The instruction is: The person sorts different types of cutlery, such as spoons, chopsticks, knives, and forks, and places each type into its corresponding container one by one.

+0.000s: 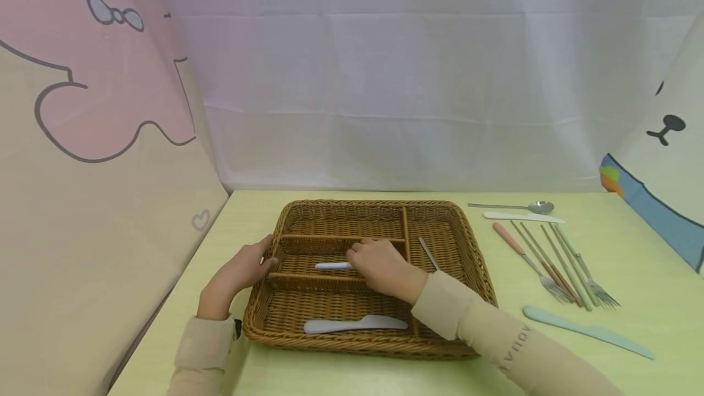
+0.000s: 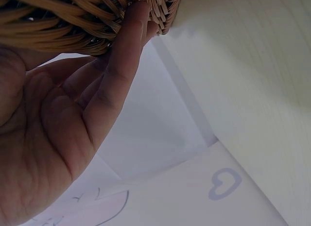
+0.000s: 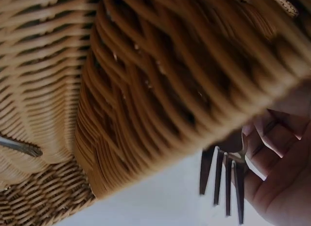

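A brown wicker cutlery basket with several compartments lies on the table. My left hand grips its left rim, thumb on the inner side and fingers outside against the weave. Over the middle left compartment, my right hand holds a fork with a pale lavender handle pointing left. In the right wrist view, the metal tines of the fork extend beyond the fingers, near a wicker divider. A pale lavender knife lies in the front compartment. The right compartment contains a thin metal utensil, partly hidden by my forearm.
Right of the basket lie a metal spoon, a white knife, a pink-handled fork, several chopsticks, a green-handled fork and a mint-green knife. A white curtain hangs behind the table.
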{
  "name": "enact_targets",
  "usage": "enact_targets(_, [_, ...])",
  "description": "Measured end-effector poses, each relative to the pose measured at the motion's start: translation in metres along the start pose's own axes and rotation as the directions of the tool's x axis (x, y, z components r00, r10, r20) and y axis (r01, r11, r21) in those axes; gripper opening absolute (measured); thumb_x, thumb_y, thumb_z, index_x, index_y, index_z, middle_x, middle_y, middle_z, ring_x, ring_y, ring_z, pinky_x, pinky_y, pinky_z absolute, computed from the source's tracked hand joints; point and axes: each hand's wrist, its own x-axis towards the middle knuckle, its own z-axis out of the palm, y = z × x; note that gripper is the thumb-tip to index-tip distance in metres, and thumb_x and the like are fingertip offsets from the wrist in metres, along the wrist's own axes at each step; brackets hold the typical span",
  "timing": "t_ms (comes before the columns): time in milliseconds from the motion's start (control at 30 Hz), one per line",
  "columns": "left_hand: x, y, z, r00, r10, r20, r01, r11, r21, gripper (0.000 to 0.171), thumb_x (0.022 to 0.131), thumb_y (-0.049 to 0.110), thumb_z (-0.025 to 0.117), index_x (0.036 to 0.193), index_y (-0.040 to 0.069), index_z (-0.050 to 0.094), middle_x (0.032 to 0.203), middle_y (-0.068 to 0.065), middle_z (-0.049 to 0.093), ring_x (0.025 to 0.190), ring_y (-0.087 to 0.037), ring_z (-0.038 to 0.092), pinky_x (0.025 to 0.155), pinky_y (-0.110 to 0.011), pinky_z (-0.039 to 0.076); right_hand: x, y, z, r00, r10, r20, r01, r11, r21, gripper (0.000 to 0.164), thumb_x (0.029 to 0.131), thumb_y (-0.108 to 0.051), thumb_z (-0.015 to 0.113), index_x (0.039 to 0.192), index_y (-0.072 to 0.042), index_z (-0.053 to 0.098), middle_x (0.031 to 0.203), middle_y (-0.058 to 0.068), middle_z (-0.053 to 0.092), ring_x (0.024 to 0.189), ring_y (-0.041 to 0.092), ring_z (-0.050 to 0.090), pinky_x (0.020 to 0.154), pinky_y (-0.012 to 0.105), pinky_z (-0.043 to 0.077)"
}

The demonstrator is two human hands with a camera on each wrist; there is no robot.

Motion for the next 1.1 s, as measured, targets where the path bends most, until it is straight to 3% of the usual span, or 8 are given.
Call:
enact_targets(467, [0.000, 0.000, 0.000, 1.000, -0.007, 0.004, 0.007, 1.000, 0.010, 0.059, 0.092, 0.009, 0.050, 0.137, -0.015, 0.020, 0.117, -0.035, 0.054, 0.098, -0.038, 0.057, 0.089, -0.056, 0.043, 0.007, -0.002, 0.007, 0.999, -0.021, 0.030, 0.020, 0.999, 0.047, 0.012, 0.081, -0.006, 0.066, 0.090, -0.013, 0.067, 0.078, 0.000, 0.064, 0.066, 0.013, 0.056, 0.051, 0.023, 0.047])
enact_targets(733, [-0.001, 0.002, -0.001, 1.000, -0.016, 0.008, 0.016, 1.000, 0.000, 0.059, 0.093, 0.009, 0.049, 0.137, -0.015, 0.020, 0.120, -0.036, 0.051, 0.104, -0.042, 0.053, 0.091, -0.057, 0.042, 0.010, 0.002, 0.012, 0.997, -0.036, 0.064, 0.026, 0.988, 0.153, 0.015, 0.081, 0.000, 0.064, 0.090, -0.011, 0.061, 0.076, 0.002, 0.064, 0.062, 0.011, 0.056, 0.047, 0.022, 0.046])
enact_targets(1100, [-0.001, 0.002, -0.001, 1.000, -0.012, 0.006, 0.012, 1.000, -0.011, 0.058, 0.093, 0.008, 0.049, 0.137, -0.015, 0.019, 0.125, -0.038, 0.046, 0.109, -0.044, 0.049, 0.092, -0.058, 0.041, 0.009, 0.005, 0.011, 0.988, -0.022, 0.155, -0.031, 0.944, 0.328, 0.013, 0.080, 0.001, 0.064, 0.085, -0.009, 0.071, 0.090, 0.006, 0.067, 0.080, 0.017, 0.061, 0.065, 0.028, 0.053])
